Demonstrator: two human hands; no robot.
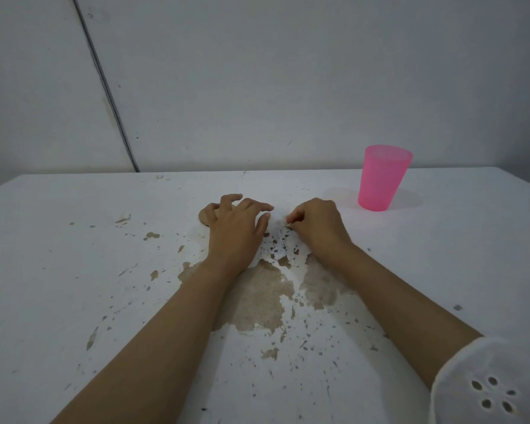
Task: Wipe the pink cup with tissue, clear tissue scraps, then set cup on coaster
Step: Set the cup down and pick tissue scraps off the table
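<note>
Pinching at the white counter, the right hand has thumb and forefinger drawn together on what looks like a small tissue scrap. White on white, the scrap is hard to make out, but this grip is clenched on something thin and the other fingers are curled under.

The left hand lies just beside it at 9 o'clock. Its grip is released, with the fingers spread and lightly bent and the palm down. It partly covers the round brown coaster, whose edge shows at 10 o'clock of that hand. I judge it is steadying the coaster, or simply bracing, while the other hand picks.

The pink cup stands upright at 2 o'clock of the hands, near the wall and well apart from the coaster. Neither hand touches it. Parking it there keeps it out of the way of the clearing, which suggests the wiping is done and the scrap-clearing step is in hand.

Brown patches of worn paint spread across the counter at 6 o'clock of the hands. They could be mistaken for litter, and pale scraps among them are easy to miss. A white eyelet sleeve shows at 5 o'clock. The cup has yet to be set on the coaster, which the left hand must uncover first.
</note>
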